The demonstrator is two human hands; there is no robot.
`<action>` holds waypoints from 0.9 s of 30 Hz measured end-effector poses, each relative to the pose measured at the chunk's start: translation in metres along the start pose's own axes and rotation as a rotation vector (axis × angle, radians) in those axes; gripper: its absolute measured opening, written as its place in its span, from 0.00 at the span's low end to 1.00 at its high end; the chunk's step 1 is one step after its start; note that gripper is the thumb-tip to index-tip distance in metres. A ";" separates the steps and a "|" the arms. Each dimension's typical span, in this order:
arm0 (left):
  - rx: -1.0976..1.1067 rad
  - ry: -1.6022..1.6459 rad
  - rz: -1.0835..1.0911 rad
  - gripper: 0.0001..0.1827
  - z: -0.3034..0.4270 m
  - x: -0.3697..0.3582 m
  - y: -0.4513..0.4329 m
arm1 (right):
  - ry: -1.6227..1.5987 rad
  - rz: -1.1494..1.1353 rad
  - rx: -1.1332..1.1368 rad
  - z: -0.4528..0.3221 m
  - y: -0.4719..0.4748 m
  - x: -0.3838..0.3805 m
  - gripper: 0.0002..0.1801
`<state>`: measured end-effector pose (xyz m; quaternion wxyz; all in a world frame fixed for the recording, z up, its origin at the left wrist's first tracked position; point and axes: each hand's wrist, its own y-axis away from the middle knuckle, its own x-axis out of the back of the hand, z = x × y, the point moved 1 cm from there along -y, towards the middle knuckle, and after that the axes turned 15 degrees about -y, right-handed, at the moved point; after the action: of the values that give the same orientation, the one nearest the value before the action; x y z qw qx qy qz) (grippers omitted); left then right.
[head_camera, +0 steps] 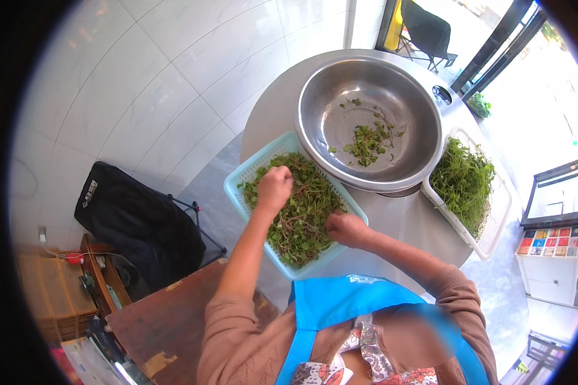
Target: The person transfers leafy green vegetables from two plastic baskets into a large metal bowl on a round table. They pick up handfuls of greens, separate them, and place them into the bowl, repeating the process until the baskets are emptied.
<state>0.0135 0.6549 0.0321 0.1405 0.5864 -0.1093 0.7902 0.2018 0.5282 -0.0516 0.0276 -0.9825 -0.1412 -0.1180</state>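
Note:
A light-blue plastic basket (pixel 237 188) full of leafy greens (pixel 301 202) with reddish stems lies on the table before me. Over its upper left part is my left hand (pixel 275 188), its fingers curled together above the leaves. My right hand (pixel 349 228) reaches in at the right side, fingers bent down against the greens. The fingertips of both hands are partly hidden, so whether any stems are pinched does not show. Beyond the basket and touching its corner stands a wide stainless-steel basin (pixel 416 106), with a small heap of picked sprigs (pixel 369 142) and scattered leaves on its bottom.
A white plastic tray (pixel 503 211) holding thin green stalks (pixel 464 185) sits right of the basin on the round grey table (pixel 269 110). To the left are a black folding chair (pixel 139 216) and a brown wooden surface (pixel 173 332). A tiled wall (pixel 173 86) rises behind.

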 end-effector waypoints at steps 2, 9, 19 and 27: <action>0.010 0.302 0.204 0.09 -0.017 -0.003 -0.002 | -0.039 -0.113 -0.105 0.013 0.002 0.004 0.10; -0.254 0.211 0.425 0.11 -0.018 -0.005 0.042 | 0.226 0.033 -0.219 0.041 -0.032 0.010 0.09; 0.479 0.956 0.106 0.04 -0.048 0.011 0.053 | -0.576 0.291 -0.168 0.032 -0.029 0.036 0.10; 0.196 0.898 0.161 0.06 -0.029 0.035 0.052 | -0.635 0.163 -0.061 -0.008 -0.049 0.018 0.14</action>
<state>-0.0400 0.6192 0.0565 0.0562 0.1867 -0.0076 0.9808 0.2030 0.5795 -0.0389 -0.0377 -0.9787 -0.0600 0.1926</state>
